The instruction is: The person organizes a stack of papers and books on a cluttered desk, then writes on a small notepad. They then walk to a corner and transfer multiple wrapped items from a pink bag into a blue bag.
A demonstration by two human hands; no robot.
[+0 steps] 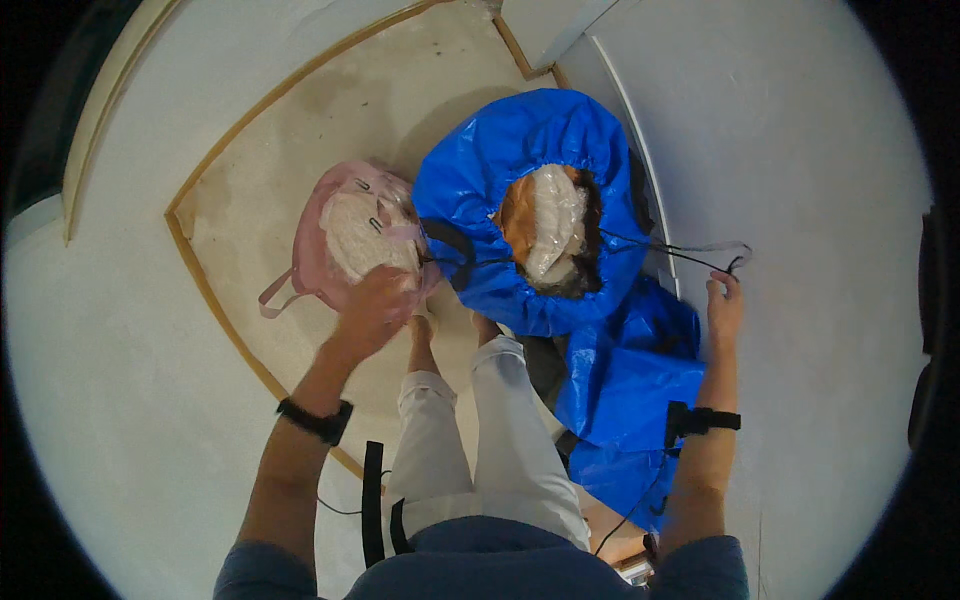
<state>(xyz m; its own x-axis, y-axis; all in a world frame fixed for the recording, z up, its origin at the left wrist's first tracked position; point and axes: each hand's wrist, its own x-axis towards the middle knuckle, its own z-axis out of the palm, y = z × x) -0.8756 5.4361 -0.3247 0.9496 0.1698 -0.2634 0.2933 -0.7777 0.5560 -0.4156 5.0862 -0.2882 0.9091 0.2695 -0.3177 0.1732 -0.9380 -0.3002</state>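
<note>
A large blue drawstring bag [465, 161] stands before me, its gathered mouth partly drawn in. Inside it show a clear plastic-wrapped bundle [553, 217] and something orange-brown [517, 214]. My right hand [724, 300] grips the looped end of the bag's thin black cord [701, 259], pulled out to the right. My left hand [375, 307] is over the near side of a pink see-through bag [311, 232] that holds something cream and fluffy [364, 236]; its fingers are blurred, and whether they grip the bag or a cord is unclear.
Another blue bag [630, 390] lies slumped by my right leg, with a dark item [544, 364] beside it. A wooden baseboard [247, 112] edges the beige floor [300, 135]. A white wall [787, 150] rises close on the right. A cardboard-coloured item shows near my right hip.
</note>
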